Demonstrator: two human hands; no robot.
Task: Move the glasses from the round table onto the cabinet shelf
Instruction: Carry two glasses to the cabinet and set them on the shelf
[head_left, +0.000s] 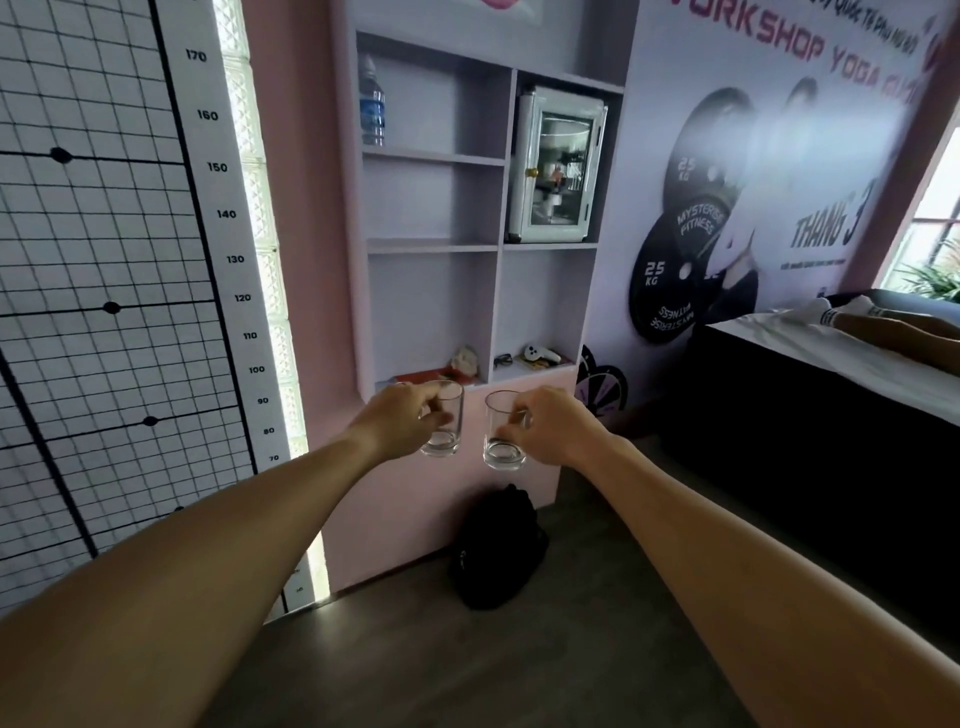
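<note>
Both arms reach forward toward a pale open cabinet (496, 249). My left hand (402, 421) grips a clear drinking glass (445, 431), held upright just below the lowest left shelf (415, 379). My right hand (545, 426) grips a second clear glass (501, 441) beside the first, a little lower, in front of the cabinet's pink base. The two glasses are apart, with a small gap between them. The round table is out of view.
The lowest shelves hold a red book (426, 375), a small pale object (464, 358), a white controller (540, 353) and eyeglasses. A water bottle (372, 104) and a small glass-door box (558, 166) sit higher up. A black bag (498, 551) lies on the floor below; a dark bed (810, 395) stands right.
</note>
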